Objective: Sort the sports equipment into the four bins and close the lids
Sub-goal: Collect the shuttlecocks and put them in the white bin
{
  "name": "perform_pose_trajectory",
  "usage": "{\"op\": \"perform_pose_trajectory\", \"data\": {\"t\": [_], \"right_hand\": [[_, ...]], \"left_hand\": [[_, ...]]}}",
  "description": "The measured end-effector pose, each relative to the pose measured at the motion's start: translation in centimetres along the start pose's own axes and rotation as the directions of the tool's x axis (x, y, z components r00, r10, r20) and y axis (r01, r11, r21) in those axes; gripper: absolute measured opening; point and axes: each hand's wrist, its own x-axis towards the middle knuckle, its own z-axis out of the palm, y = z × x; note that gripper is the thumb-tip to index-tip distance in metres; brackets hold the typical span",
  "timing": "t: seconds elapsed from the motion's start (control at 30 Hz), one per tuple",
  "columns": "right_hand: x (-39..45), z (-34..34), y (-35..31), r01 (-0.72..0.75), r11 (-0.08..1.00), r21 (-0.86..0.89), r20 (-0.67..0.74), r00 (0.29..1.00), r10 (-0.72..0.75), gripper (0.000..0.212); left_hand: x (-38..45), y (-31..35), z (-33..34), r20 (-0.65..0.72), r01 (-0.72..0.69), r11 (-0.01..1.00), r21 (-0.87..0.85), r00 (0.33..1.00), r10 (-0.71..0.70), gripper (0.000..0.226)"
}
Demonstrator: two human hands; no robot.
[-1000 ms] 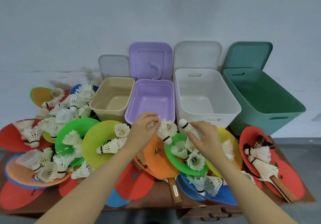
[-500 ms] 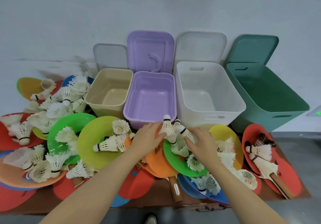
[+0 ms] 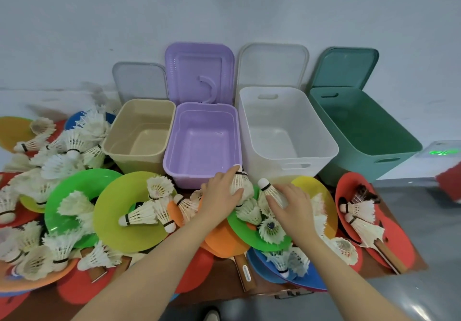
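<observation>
The left hand [image 3: 222, 193] is gripping a few shuttlecocks [image 3: 238, 183] and the right hand [image 3: 290, 203] is gripping 1 shuttlecock [image 3: 270, 191], just before the purple bin [image 3: 202, 146], while discs [image 3: 129, 211], paddles [image 3: 243, 268] and loose shuttlecocks are crowding the tabletop [image 3: 269, 293] before the 4 open bins.

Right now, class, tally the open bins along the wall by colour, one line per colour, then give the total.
Beige bin: 1
Purple bin: 1
White bin: 1
Green bin: 1
Total: 4, none holding equipment yet, every lid up.
</observation>
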Motion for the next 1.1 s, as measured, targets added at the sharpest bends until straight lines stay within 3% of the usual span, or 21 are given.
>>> {"op": "perform_pose_trajectory", "data": {"t": [0.13, 0.3, 0.4, 0.5, 0.77, 0.87, 0.97, 1.1], "right_hand": [[0.4, -0.5, -0.4, 0.015, 1.000, 0.019, -0.006, 1.000, -0.015, 0.046], [1.4, -1.6, -1.1, 0.071, 0.997, 0.037, -0.082, 0.994, -0.067, 0.041], [3.0, -2.9, -1.7, 0.120, 0.993, 0.010, -0.162, 0.980, -0.117, 0.038], [5.9, -4.0, -2.3, 0.126, 0.991, -0.035, -0.216, 0.968, -0.130, 0.033], [13.8, -6.7, -0.4, 0.002, 0.983, -0.184, -0.192, 0.981, -0.038, 0.029], [15.2, -7.3, 1.1, -0.026, 0.973, -0.227, -0.087, 0.996, 0.007, 0.037], [15.0, -7.4, 2.9, -0.026, 0.957, -0.288, 0.021, 0.999, 0.034, 0.046], [12.6, -7.2, 4.1, 0.060, 0.985, -0.160, 0.000, 0.998, -0.060, 0.036]], "left_hand": [[-0.4, -0.2, -0.7, -0.011, -0.028, 0.974, -0.224, 1.000, 0.026, 0.067], [0.2, 0.2, -2.1, -0.076, -0.102, 0.943, -0.316, 0.994, 0.082, 0.066], [2.1, 0.9, -3.8, -0.217, -0.220, 0.960, -0.171, 0.959, 0.181, 0.063], [5.2, 2.3, -5.4, -0.246, -0.297, 0.954, 0.033, 0.923, 0.296, 0.067], [13.3, 8.9, -6.1, -0.128, -0.370, 0.900, 0.230, 0.905, 0.404, 0.063], [15.5, 10.0, -5.0, -0.038, -0.407, 0.882, 0.237, 0.904, 0.427, 0.069], [15.7, 10.5, -4.4, 0.068, -0.371, 0.859, 0.353, 0.926, 0.372, 0.069], [13.4, 9.7, -4.1, 0.067, -0.325, 0.849, 0.418, 0.942, 0.328, 0.058]]}}
